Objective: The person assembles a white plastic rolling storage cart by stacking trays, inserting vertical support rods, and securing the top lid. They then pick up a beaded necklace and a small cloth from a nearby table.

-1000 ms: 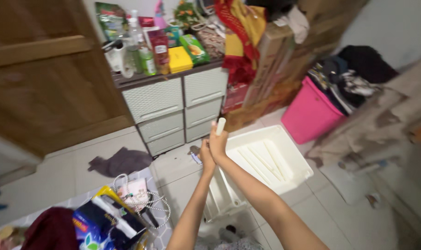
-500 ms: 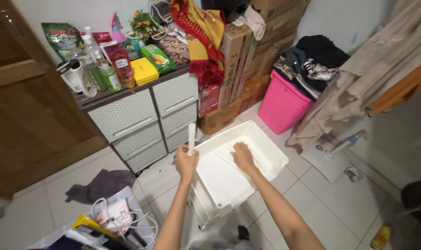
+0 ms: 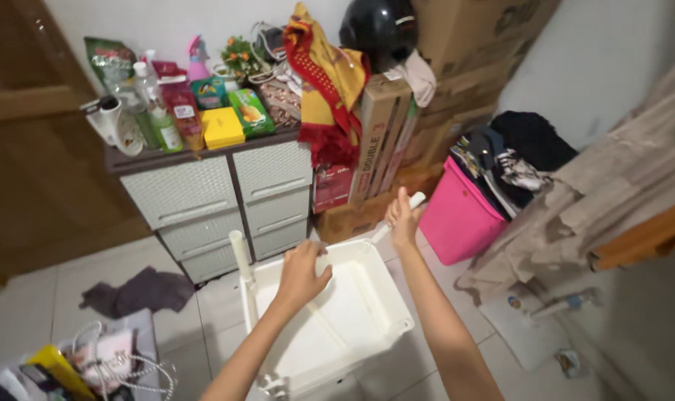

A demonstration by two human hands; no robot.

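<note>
A: What do we see at the hands?

B: Our left hand [image 3: 302, 272] rests palm-down, fingers curled over the back rim of a white plastic tray [image 3: 330, 319]. Our right hand [image 3: 402, 217] is closed around a white post [image 3: 398, 214] at the tray's far right corner.

A: How does the tray look?

B: It is rectangular, shallow and plain white inside, tilted over the tiled floor [image 3: 204, 304]. A second white post [image 3: 241, 258] stands upright at its far left corner.

A: And around it?

B: Just behind stands a grey drawer cabinet [image 3: 218, 200] topped with bottles and packets. A pink bin [image 3: 460, 215] sits near on the right, and a dark cloth [image 3: 141, 291] lies to the left.
</note>
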